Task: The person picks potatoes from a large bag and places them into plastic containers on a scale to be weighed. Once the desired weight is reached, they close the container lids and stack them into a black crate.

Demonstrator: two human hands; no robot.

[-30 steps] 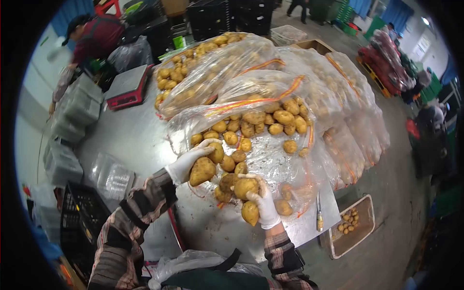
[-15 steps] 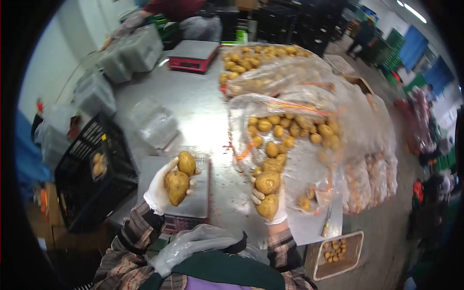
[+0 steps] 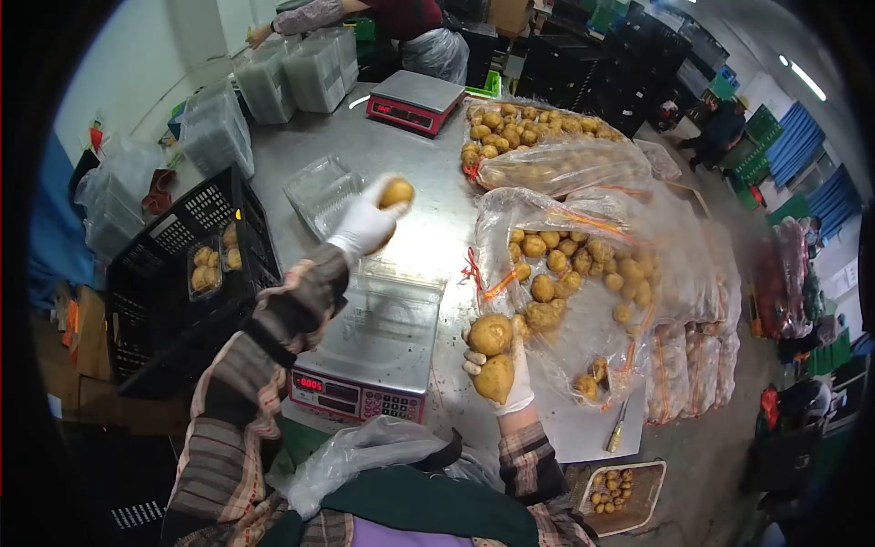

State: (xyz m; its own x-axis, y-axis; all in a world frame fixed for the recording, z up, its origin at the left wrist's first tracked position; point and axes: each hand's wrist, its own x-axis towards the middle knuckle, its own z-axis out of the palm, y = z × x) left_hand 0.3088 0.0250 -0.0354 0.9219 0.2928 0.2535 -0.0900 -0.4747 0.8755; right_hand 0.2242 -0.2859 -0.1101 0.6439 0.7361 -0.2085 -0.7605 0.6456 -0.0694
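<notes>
My left hand (image 3: 365, 221), in a white glove, grips potatoes (image 3: 396, 191) and is stretched out above the steel table, near a stack of clear plastic trays (image 3: 319, 190). Held low near my chest, my right hand (image 3: 506, 383) has two potatoes (image 3: 492, 356) in it, beside an open plastic bag of potatoes (image 3: 574, 264). A scale (image 3: 378, 342) with a red display and a clear tray on its platform stands between my two arms.
More bags of potatoes (image 3: 538, 146) lie farther back, with a second red scale (image 3: 415, 98) beyond. A black crate (image 3: 196, 264) holding packed trays stands at the left. Another person (image 3: 365, 14) works at the far end. A knife (image 3: 617, 427) lies near the table edge.
My left hand has reached forward and up from over the scale toward the clear trays, still holding potatoes. The right hand has stayed low with its two potatoes. My view has shifted left.
</notes>
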